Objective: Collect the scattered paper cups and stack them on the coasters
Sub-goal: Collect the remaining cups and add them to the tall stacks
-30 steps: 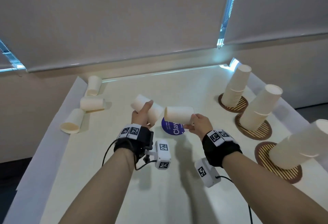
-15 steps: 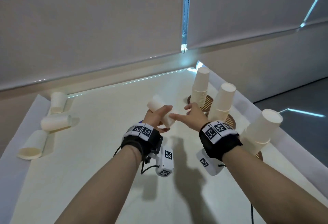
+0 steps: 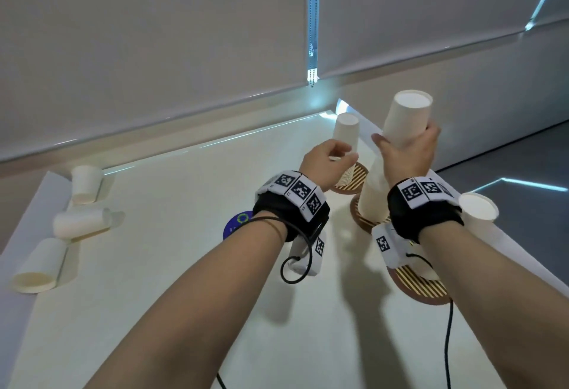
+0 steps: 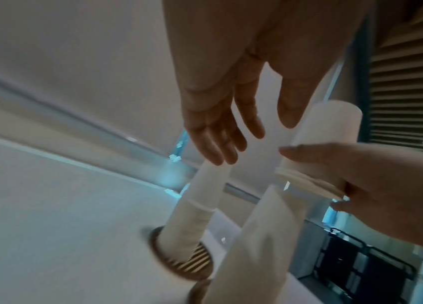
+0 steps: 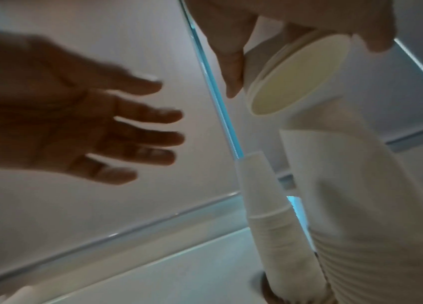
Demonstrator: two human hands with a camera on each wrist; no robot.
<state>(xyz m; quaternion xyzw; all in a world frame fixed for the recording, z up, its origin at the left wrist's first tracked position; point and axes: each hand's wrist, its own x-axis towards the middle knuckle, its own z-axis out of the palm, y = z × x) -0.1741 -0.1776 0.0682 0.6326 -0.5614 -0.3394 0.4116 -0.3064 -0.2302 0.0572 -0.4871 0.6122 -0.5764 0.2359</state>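
My right hand [image 3: 406, 142] grips nested white paper cups [image 3: 406, 120], mouth down and tilted, just above the top of the middle stack [image 3: 374, 197]. In the right wrist view the held cups' [image 5: 296, 76] open mouth shows over that stack [image 5: 361, 205]. My left hand [image 3: 341, 157] is empty, fingers straight, beside the far stack [image 3: 346, 133]; the left wrist view shows its fingers [image 4: 226, 133] spread near the far stack's [image 4: 200, 216] top. A third stack [image 3: 478, 210] stands on the near coaster [image 3: 421, 287]. Three loose cups [image 3: 81, 222] lie at the table's left edge.
A round blue sticker [image 3: 237, 223] lies on the white table [image 3: 184, 265], partly under my left wrist. The three striped brown coasters line the table's right edge, where the floor drops away. Window blinds and a sill run along the far side.
A second ago each hand held one cup over the table's middle. Now my right hand holds the cups above the middle stack, and my left hand is empty. My view swung right.
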